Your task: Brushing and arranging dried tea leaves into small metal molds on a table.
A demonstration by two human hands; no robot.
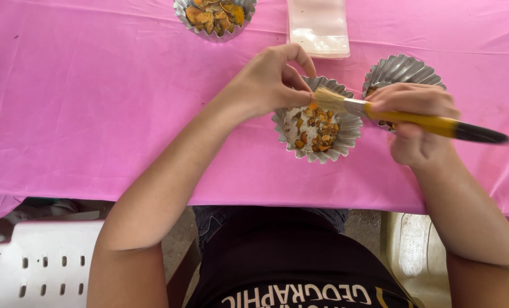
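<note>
The orange chip (312, 105) is a tiny dried slice, maybe turmeric or some root, pinched between the thumb and fingertips of the left hand (269, 80), right above the middle fluted tin cup (346, 134). That hand is closed down tight around it, with only a sliver of orange peeking out. My guess is it weighs next to nothing and is stiff and brittle, so it'd probably snap or crumble if squeezed hard. Holding it by the edges with a light pinch looks like the sensible grip, leaving the flat face open to the bristles.

The paintbrush (380, 114) is in the right hand (417, 120), which is wrapped shut around the yellow handle just behind the metal ferrule, the black end sticking out to the right. The pale bristles are touching the chip, or near enough.

The cup underneath holds more orange chips plus some whitish dusty stuff on its left side. Just to the right is a second fluted tin cup (400, 68), partly hidden by the brush hand. Farther back there's a third tin cup (214, 33) piled with bigger orange pieces, and a stack of clear plastic bags (318, 25). Everything sits on a pink tablecloth (95, 114), and white plastic chairs (37, 268) show below the table edge.
</note>
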